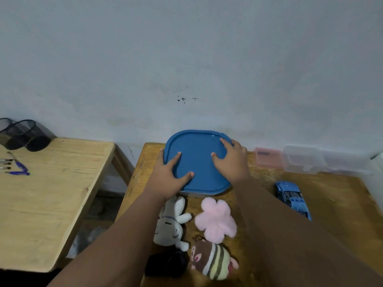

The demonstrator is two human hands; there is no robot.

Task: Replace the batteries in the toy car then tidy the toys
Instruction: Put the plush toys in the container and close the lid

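**Pressing down on the blue lid (196, 162)**

Head view, looking down at a brown table (331, 193) by a gray wall.

Far middle of the table: the blue lid, sitting on a clear box (199, 194) with only a thin edge showing at the near side.

Left hand (170, 177) spread wide on the left part of the lid, thumb and one finger flat on top, other fingers at the left rim. Right hand (230, 160) spread wide on the right part, fingers straight and flat. Nothing pinched or picked up in either hand.

Toy car (292, 198), blue, lying slanted on the table to the right of the lid and the right arm, apart from both hands, touched by nothing.

Near the lid, between the two arms: a white bunny (174, 222) on the left, a pink fluffy flower (216, 219) just beside it on the right. Nearer still, a striped bee toy (213, 259). Left of the bee toy, a black round thing (165, 264), partly hidden by the left arm, too dark to tell what.

Far right, by the wall: a small pink box (267, 157), then a clear plastic case (304, 159).

On the left, a second, lighter table (51, 193) with two black mesh cups (20, 134) tipped over and some pens (16, 166).
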